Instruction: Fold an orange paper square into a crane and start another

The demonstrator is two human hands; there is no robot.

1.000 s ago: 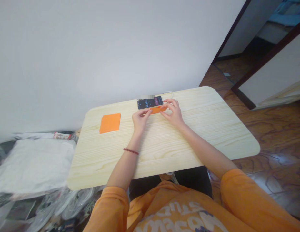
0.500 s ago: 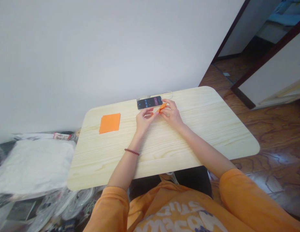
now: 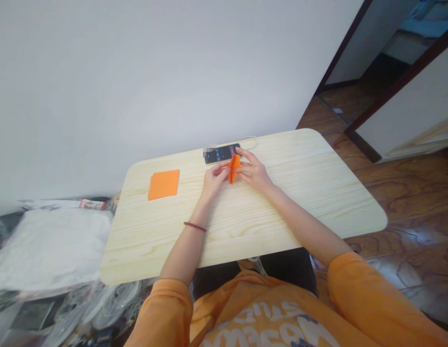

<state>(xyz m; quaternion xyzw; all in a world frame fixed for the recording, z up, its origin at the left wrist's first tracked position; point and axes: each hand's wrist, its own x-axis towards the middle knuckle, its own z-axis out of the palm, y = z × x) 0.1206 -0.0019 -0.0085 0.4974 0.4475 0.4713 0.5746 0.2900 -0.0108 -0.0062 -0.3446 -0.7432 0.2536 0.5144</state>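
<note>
I logged the folded orange paper [image 3: 233, 168] newly turned upright, held in a narrow pinch between the left hand [image 3: 215, 179] and right hand [image 3: 255, 174], just before the phone [image 3: 222, 153] on the pale wood table [image 3: 299, 168]; a flat orange sheet [image 3: 164, 184] lay well apart.

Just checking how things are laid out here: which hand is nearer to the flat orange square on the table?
Left. The left hand is beside the orange square, to its right in view and apart from it. The right hand is farther off that same way, beyond the folded orange paper.
</note>
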